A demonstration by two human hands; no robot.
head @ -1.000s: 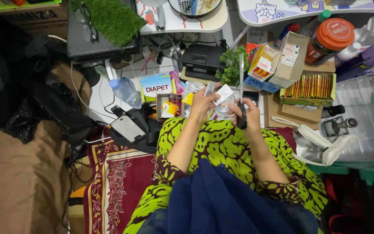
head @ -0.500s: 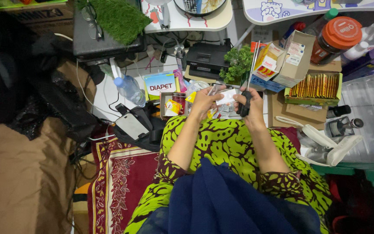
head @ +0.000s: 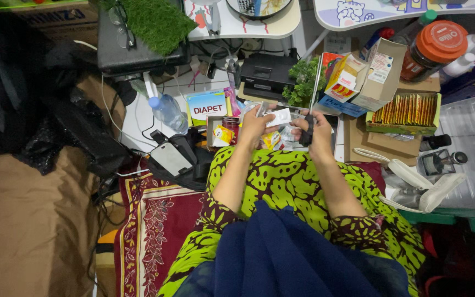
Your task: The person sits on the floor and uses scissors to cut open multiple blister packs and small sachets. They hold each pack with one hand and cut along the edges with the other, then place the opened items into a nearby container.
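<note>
— Where do the hands sit?

— Both are raised over the green and black patterned cloth (head: 281,181) on the lap. The left hand (head: 255,125) is at eleven o'clock from the lap, the right hand (head: 319,131) at one o'clock.

— What are they grasping?

— The left hand pinches a small flat white packet (head: 279,116), which sticks out toward three o'clock, between the two hands. The right hand is clenched around a slim black handle (head: 308,131), standing roughly upright; I cannot tell what tool it is.

— Do packet and handle touch?

— They are just beside each other; contact is too small to judge.

— And around them?

— A clear plastic water bottle with a blue cap (head: 167,111) lies at nine o'clock from the left hand. An open cardboard box of yellow and red sachets (head: 405,113) rests at three o'clock from the right hand.
</note>
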